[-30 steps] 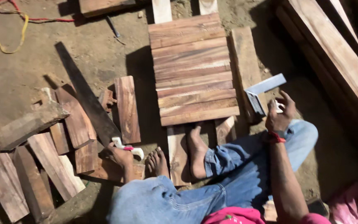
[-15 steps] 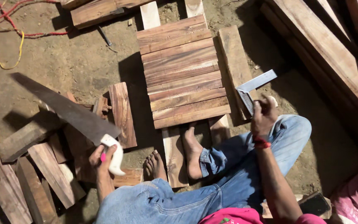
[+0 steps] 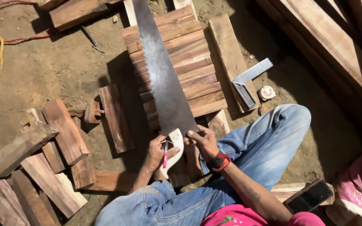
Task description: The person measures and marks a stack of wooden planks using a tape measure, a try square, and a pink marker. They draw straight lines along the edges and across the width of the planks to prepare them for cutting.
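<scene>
White plastic forms the handle of the handsaw (image 3: 164, 90), and both hands meet there; the left hand (image 3: 156, 151) has its fingers curled shut round the lower grip, with a pink pencil (image 3: 165, 158) pinned against it; the right hand (image 3: 204, 141) rests its fingers closed on the upper end of the handle, where the blade begins; a dark and red band sits on that wrist. From the handle the grey steel blade runs up and away, lying across a panel of wooden slats (image 3: 177, 62) set side by side on the dirt floor (image 3: 42, 75). Just right of the panel lies a metal try square (image 3: 248, 83), with a small round tape measure (image 3: 267, 93) beside it; left of the panel, short offcuts of reddish wood (image 3: 63, 136) lie scattered; a red cable (image 3: 5, 25) curls at the far left; long timber planks (image 3: 327, 46) lie at the upper right.
</scene>
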The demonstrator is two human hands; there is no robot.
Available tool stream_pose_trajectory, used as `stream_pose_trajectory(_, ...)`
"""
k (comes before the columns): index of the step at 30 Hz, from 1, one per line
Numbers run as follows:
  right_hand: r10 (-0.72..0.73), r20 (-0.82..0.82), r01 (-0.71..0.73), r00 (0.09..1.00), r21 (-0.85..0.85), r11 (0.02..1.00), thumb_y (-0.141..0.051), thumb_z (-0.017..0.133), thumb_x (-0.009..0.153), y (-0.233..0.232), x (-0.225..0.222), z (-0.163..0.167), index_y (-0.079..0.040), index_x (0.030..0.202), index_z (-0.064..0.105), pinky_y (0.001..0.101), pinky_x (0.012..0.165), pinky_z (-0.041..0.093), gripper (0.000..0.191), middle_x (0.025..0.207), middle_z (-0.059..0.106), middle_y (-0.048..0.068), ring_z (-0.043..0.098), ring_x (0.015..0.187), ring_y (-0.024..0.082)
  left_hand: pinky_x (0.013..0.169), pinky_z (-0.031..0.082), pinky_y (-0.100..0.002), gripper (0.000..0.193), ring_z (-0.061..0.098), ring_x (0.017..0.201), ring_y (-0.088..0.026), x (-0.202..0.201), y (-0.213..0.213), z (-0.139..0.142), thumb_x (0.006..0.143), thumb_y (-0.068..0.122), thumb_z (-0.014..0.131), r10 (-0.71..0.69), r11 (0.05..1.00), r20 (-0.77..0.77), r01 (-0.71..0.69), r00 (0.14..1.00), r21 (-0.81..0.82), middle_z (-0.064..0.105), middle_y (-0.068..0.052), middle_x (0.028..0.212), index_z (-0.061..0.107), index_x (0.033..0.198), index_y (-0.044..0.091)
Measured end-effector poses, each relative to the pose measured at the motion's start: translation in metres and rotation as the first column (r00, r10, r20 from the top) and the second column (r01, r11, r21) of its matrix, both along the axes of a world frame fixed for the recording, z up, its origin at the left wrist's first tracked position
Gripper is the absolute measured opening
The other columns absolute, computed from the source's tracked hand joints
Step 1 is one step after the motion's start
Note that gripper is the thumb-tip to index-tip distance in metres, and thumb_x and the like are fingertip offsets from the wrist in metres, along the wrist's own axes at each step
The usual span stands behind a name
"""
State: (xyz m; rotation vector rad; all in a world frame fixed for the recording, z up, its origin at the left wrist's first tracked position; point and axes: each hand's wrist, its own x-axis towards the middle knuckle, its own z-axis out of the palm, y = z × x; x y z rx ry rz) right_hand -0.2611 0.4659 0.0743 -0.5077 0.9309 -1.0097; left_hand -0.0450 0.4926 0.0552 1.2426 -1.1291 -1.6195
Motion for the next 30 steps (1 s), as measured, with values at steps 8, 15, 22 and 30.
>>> stream_pose_trajectory(8, -0.016, -0.142, 0.014, 0.99, -0.013, 1.0, -0.005, 0.068, 0.099, 0.016, -0.02, -0.045, 0.004, 0.106, 0.067, 0.0256, 0.067, 0.051, 0.011, 0.089, 0.071, 0.009, 0.07, 0.078, 0.014, 0.059, 0.055, -0.031, 0.079, 0.064, 0.068, -0.016, -0.015, 0.014, 0.017, 0.053, 0.021, 0.1, -0.015, 0.971, 0.442, 0.118, 0.897, -0.206, 0.063, -0.009, 0.09, 0.065, 0.12, -0.001)
stream_pose_trajectory(15, -0.094, -0.026, 0.097, 0.995, 0.114, 0.989, -0.005, 0.067, 0.094, -0.005, -0.023, -0.042, 0.001, 0.105, 0.067, 0.0286, 0.068, 0.057, 0.012, 0.089, 0.071, 0.007, 0.07, 0.075, 0.014, 0.066, 0.058, -0.039, 0.072, 0.069, 0.081, -0.033, -0.023, 0.008, 0.023, 0.059, 0.014, 0.095, 0.037, 0.897, 0.536, 0.208, 0.843, -0.39, 0.065, -0.016, 0.101, 0.064, 0.122, -0.002)
stream_pose_trajectory(22, -0.073, -0.141, 0.092, 0.987, 0.134, 0.987, -0.015, 0.064, 0.101, -0.021, -0.027, -0.052, 0.001, 0.096, 0.065, 0.0289, 0.064, 0.058, 0.017, 0.083, 0.067, 0.005, 0.072, 0.07, 0.015, 0.066, 0.058, -0.038, 0.062, 0.069, 0.078, -0.033, -0.031, 0.007, 0.012, 0.064, 0.013, 0.094, 0.043, 0.933, 0.571, 0.171, 0.82, -0.315, 0.066, -0.015, 0.096, 0.068, 0.119, 0.001)
stream_pose_trajectory(30, -0.051, -0.248, 0.078, 0.967, 0.097, 0.992, -0.018, 0.063, 0.101, -0.024, -0.029, -0.046, 0.0, 0.089, 0.067, 0.0286, 0.062, 0.058, 0.021, 0.074, 0.064, 0.003, 0.07, 0.067, 0.014, 0.064, 0.058, -0.036, 0.062, 0.069, 0.078, -0.029, -0.032, 0.005, 0.007, 0.067, 0.014, 0.093, 0.032, 0.913, 0.554, 0.201, 0.832, -0.354, 0.066, -0.014, 0.097, 0.067, 0.121, -0.001)
